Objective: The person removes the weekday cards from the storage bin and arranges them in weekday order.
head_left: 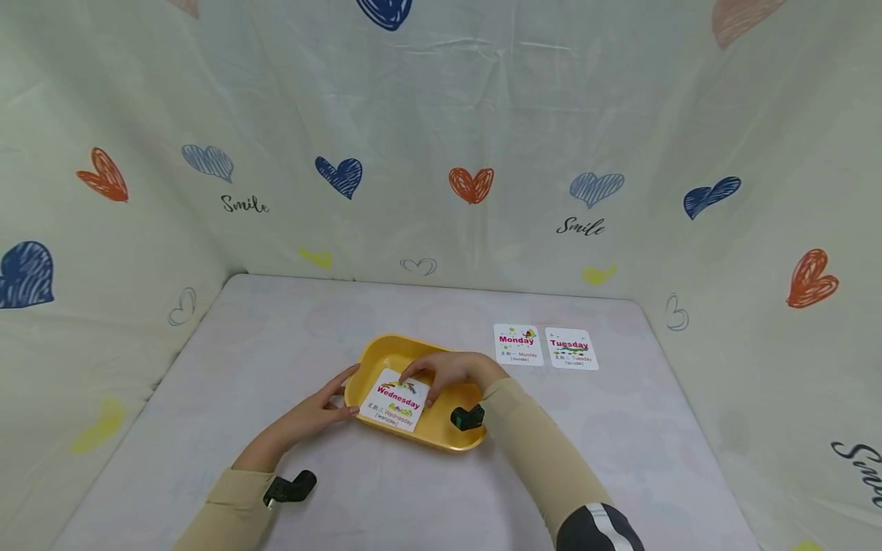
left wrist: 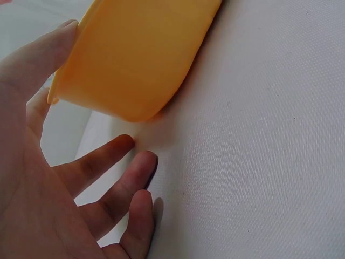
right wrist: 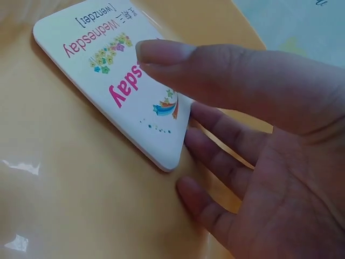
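A white card printed "Wednesday" [head_left: 394,401] lies in the left part of a yellow tray [head_left: 441,438]. My right hand [head_left: 451,370] reaches into the tray and grips this card at its upper right corner. In the right wrist view the thumb [right wrist: 167,55] lies over the card's face, with fingertips at its edge. Whether other cards lie beneath it is hidden. My left hand [head_left: 315,412] holds the tray's left end, thumb and forefinger at the rim. Its other fingers [left wrist: 102,162] hang loosely beside the tray's outer wall.
A "Monday" card [head_left: 518,345] and a "Tuesday" card [head_left: 571,350] lie side by side, face up, right of the tray. They rest on a pale tabletop [head_left: 586,459]. Behind the table hangs a light curtain [head_left: 413,115] printed with hearts.
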Available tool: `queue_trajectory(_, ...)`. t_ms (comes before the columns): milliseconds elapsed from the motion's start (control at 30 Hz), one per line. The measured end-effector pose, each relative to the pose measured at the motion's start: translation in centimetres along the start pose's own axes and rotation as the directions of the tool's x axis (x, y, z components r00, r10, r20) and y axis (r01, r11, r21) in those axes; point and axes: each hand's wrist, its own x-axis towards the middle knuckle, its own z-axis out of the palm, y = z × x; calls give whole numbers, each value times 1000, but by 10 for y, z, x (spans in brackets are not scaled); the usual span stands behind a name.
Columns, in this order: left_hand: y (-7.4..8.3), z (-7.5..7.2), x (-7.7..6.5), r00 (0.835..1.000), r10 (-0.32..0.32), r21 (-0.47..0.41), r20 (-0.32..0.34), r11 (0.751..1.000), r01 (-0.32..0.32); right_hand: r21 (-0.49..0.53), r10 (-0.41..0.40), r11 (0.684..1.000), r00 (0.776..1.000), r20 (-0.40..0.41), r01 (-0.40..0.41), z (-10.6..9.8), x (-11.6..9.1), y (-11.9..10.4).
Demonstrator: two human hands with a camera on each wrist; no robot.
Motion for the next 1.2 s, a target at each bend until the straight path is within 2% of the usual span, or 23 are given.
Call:
queue_trajectory(467,1,1,1,1000,-14,5,-8,1000,14,150,-30,988,999,-13,31,3,5,-5)
queue_trajectory(967,-2,0,2,1000,3,-1,-6,1000,-3,138,-41,989,998,-54,48,3,7,-7)
queue_trajectory(1200,-3,1,1,1000,-7,-2,-3,1000,7,142,-55,987,992,-112,71,5,5,-8)
